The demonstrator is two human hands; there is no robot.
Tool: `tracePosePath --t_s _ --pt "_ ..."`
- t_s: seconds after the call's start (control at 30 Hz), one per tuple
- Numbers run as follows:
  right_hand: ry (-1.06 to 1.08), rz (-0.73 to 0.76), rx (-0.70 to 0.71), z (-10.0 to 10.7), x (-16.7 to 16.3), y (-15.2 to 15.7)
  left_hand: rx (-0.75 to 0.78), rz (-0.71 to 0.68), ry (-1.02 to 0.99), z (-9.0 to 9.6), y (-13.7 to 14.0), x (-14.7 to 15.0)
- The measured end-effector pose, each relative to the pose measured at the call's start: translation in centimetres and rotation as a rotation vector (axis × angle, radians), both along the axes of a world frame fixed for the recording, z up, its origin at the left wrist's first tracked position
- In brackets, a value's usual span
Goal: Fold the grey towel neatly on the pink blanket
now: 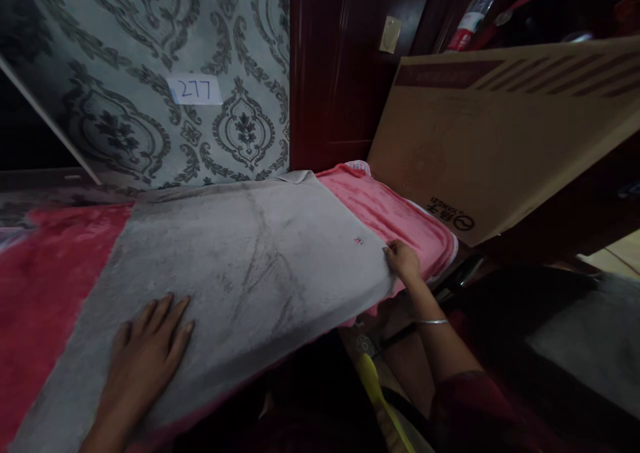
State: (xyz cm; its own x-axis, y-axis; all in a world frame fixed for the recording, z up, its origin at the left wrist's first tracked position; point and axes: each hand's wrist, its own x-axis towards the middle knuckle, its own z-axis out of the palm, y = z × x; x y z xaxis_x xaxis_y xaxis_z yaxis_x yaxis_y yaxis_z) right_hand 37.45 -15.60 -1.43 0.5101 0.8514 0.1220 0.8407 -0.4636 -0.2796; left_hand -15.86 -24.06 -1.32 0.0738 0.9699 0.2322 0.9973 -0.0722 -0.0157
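A grey towel-like cloth (320, 233) lies spread over a long surface covered with a pink plush cloth (400, 216). Darker streaks and creases run across its middle, and a small red mark shows near its right end. My left hand (150, 346) rests flat on the grey cloth at the lower left, fingers spread. At the right end, my right hand (404, 261) pinches the edge of the grey cloth between thumb and fingers. Pink cloth shows beyond both ends of the grey one.
Behind stands a patterned wall (235, 53) with a paper label (195, 90) reading 277. A dark red wooden panel (340, 73) adjoins it. A large cardboard box (480, 153) leans at the right, with a plastic bottle (473, 20) behind it. Something yellow (370, 380) hangs below.
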Motion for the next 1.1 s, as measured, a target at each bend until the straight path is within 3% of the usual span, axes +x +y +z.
tracePosePath --t_s 0.17,0.27,0.37,0.53,0.7,0.97,1.1 --pt "-0.059 -0.021 0.055 -0.3 -0.2 0.3 -0.010 0.005 -0.015 0.2 0.0 0.0" --pt "-0.182 0.174 0.070 -0.6 -1.3 0.6 -0.011 0.009 -0.014 0.5 -0.1 0.2" --pt "-0.183 0.344 -0.037 -1.1 -2.0 1.0 -0.013 0.009 -0.007 0.7 -0.1 0.3" --pt "-0.141 0.442 -0.115 -1.7 -2.2 1.7 -0.026 0.014 -0.023 0.9 -0.1 0.4" --pt "-0.105 0.473 -0.108 -1.3 -3.1 2.0 -0.039 0.006 -0.041 1.1 -0.1 0.4" --pt "-0.087 0.715 -0.055 -1.3 -3.5 1.0 -0.041 0.017 -0.011 1.0 0.0 0.3" --pt "-0.075 0.711 -0.050 -1.3 -4.6 -0.1 -0.037 0.018 -0.012 1.0 0.0 0.4"
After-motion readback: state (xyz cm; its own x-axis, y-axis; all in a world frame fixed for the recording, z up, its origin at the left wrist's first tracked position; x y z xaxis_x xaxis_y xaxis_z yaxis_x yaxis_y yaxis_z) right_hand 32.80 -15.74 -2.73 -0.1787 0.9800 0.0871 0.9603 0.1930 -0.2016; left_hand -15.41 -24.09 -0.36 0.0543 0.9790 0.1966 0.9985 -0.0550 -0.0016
